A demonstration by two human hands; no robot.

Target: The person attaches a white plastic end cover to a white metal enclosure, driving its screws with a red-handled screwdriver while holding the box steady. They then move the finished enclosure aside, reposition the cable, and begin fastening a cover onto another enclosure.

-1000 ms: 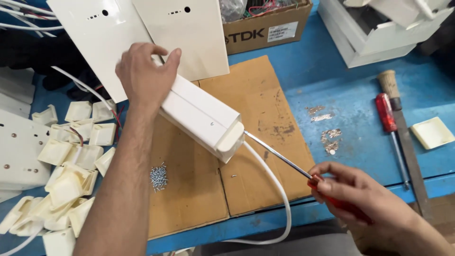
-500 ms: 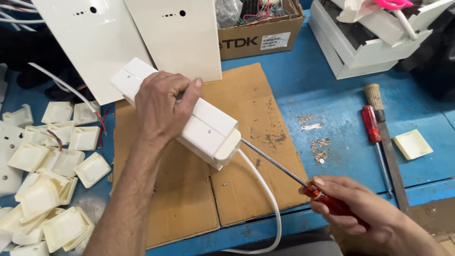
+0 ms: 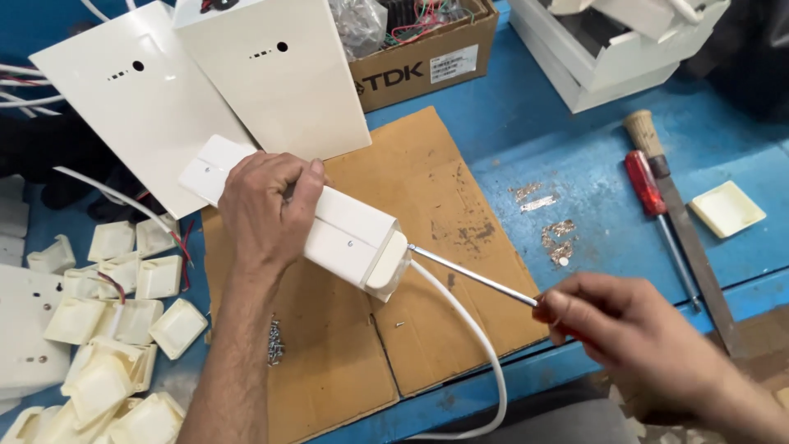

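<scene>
- Blue workbench (image 3: 575,156), scuffed, its near edge cut off by the frame.
- Flat brown cardboard sheet (image 3: 427,205) lies on it, creased and stained.
- Long white plastic housing (image 3: 345,234) rests tilted on the cardboard; its middle is hidden under the left hand (image 3: 267,210), fingers clenched over it.
- Right hand (image 3: 633,337) grasps a screwdriver (image 3: 472,275); its red handle is mostly hidden, its steel tip touching the housing's end cap.

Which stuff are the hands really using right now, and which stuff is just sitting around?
Being used:
left hand pressing down the long white box
right hand holding the screwdriver against the box's end cap

Just lying about:
spare red screwdriver
wooden-handled file
pile of cream caps
loose screws
cardboard box
</scene>
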